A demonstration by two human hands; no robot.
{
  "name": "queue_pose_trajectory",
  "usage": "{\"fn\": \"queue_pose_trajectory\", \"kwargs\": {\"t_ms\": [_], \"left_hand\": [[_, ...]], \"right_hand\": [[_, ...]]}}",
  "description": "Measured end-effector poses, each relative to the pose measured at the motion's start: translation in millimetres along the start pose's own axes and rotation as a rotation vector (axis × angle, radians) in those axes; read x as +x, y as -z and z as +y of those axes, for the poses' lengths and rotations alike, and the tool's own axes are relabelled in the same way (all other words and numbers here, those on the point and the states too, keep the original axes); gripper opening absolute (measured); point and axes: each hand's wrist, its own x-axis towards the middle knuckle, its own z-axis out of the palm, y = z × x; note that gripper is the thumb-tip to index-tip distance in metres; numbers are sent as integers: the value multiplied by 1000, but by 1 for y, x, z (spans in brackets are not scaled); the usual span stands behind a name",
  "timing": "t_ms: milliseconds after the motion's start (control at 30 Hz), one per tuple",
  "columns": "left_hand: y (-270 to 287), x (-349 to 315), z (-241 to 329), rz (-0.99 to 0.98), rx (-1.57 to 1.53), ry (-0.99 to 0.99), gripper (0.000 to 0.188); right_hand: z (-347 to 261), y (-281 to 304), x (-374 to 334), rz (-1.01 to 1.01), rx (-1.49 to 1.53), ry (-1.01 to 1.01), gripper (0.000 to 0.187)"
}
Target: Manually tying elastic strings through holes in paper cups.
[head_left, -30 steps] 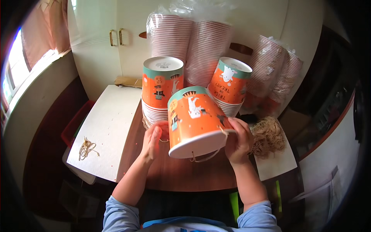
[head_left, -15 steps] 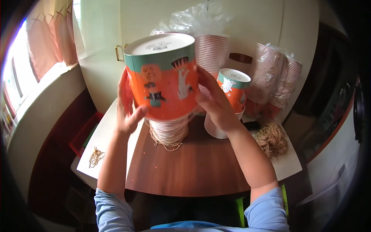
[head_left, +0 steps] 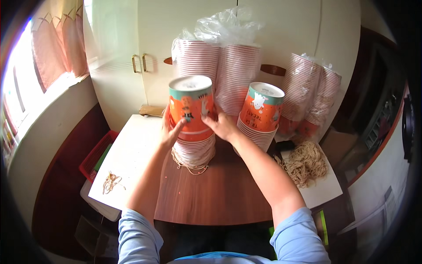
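An upside-down paper bucket (head_left: 191, 103), orange with a green band and cartoon figures, sits at the top of the near-left stack (head_left: 193, 146). Cord loops hang around that stack's lower rims. My left hand (head_left: 170, 128) grips the bucket's left side, thumb across the front. On its other side my right hand (head_left: 221, 125) holds it, thumb also forward. To the right stands a second stack of upturned buckets (head_left: 259, 135), topped by one with a white animal figure (head_left: 266, 108). Whether the held bucket is fully seated cannot be made out.
Tall bucket stacks in clear plastic (head_left: 239, 75) rise behind, and more wrapped stacks (head_left: 301, 86) stand at right. A tangled heap of beige cord (head_left: 306, 165) lies on the right. Some loose cord (head_left: 110, 182) rests on the white tabletop at left, beside a red basket (head_left: 93, 158).
Both hands have brought the bucket down and away from me, from close up onto the near-left stack. The right-hand stack stays in place.
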Motion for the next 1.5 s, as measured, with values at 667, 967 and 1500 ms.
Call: {"fn": "queue_pose_trajectory", "kwargs": {"t_ms": [667, 967, 1500], "left_hand": [[-93, -163, 23, -492, 606, -226, 60], [-91, -165, 27, -468, 652, -167, 53], [-90, -168, 22, -464, 659, -153, 49]], "right_hand": [[-84, 166, -38, 400, -933, 173, 39], [-41, 189, -5, 202, -652, 36, 24], [-128, 243, 21, 348, -652, 322, 21]]}}
